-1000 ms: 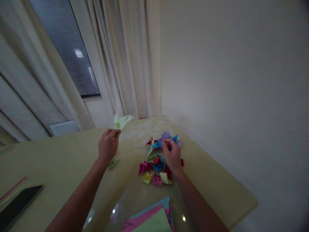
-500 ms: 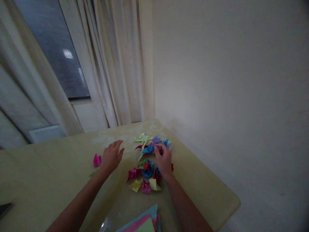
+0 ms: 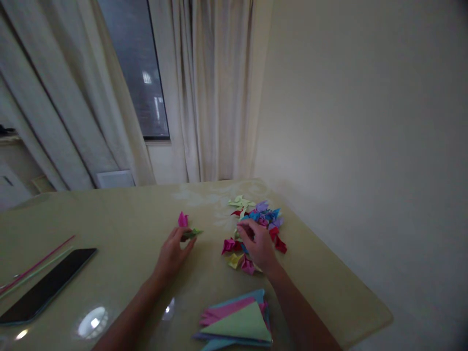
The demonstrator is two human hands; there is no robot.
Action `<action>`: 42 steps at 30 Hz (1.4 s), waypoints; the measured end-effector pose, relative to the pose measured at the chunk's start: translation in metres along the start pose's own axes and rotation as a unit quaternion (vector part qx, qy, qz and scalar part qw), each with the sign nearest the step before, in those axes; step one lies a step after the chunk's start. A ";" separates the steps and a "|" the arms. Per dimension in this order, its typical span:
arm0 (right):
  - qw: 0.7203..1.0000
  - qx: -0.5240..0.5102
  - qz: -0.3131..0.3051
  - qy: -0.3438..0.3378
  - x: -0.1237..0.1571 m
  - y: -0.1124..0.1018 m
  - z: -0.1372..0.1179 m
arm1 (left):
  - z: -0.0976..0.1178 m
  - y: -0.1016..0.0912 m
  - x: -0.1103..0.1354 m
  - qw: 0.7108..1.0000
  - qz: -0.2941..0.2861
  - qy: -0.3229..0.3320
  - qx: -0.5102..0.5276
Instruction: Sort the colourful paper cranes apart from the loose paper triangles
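My left hand [image 3: 173,251] is closed round a small green folded paper piece [image 3: 193,233], thumb and fingers on either side of it. Just behind it stands a magenta paper flower [image 3: 183,220]. Over the heap of coloured folded paper flowers, my right hand [image 3: 259,242] has thumb and fingertips drawn together in a pinch. What those fingertips hold, if anything, is too small to make out. Around this hand lie blue paper flowers [image 3: 252,216], a magenta one [image 3: 229,245], a yellow one [image 3: 234,261], a red one [image 3: 281,244] and pale green leaf shapes [image 3: 240,201].
Near the front of the table [image 3: 127,214] lies a stack of folded paper sheets [image 3: 237,321] in green, pink and blue. At left are a dark phone [image 3: 47,285] and thin pink [image 3: 40,263] and green sticks. A wall [image 3: 347,146] borders the table's right side.
The view has swung left, bringing the phone and sticks in. My left hand has gone from open to closed on the green paper piece. My right hand stays pinched by the heap.
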State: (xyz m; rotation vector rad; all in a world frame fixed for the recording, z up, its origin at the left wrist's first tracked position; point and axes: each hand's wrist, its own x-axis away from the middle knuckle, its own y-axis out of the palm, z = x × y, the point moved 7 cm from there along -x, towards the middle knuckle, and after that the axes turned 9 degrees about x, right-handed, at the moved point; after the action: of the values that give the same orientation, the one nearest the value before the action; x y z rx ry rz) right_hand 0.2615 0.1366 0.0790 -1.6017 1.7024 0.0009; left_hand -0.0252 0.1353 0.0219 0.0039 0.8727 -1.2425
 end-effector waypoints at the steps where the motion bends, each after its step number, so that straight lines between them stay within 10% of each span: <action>1: 0.999 -0.006 -0.037 -0.009 0.003 0.010 -0.004 | 0.016 0.008 0.003 0.999 -0.003 0.030 0.019; 7: 0.987 -0.047 -0.146 -0.043 0.013 0.043 -0.008 | 0.071 0.040 0.027 0.982 -0.062 0.140 0.112; 29: 0.987 0.010 -0.116 -0.106 0.016 0.048 -0.002 | 0.054 0.044 0.029 0.984 -0.059 0.107 0.130; 35: 0.993 -0.030 -0.096 -0.060 0.014 0.047 -0.001 | 0.019 0.024 0.006 0.995 0.004 0.079 -0.065; 42: 0.991 -0.046 -0.113 -0.064 0.016 0.048 -0.004 | -0.057 0.004 -0.045 0.957 0.039 -0.146 -0.249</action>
State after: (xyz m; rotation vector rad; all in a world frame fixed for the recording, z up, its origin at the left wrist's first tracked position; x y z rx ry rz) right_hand 0.2208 0.1305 0.0496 -1.8159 1.4359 0.0694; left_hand -0.0569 0.1992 0.0065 -0.5314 0.8945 -0.8920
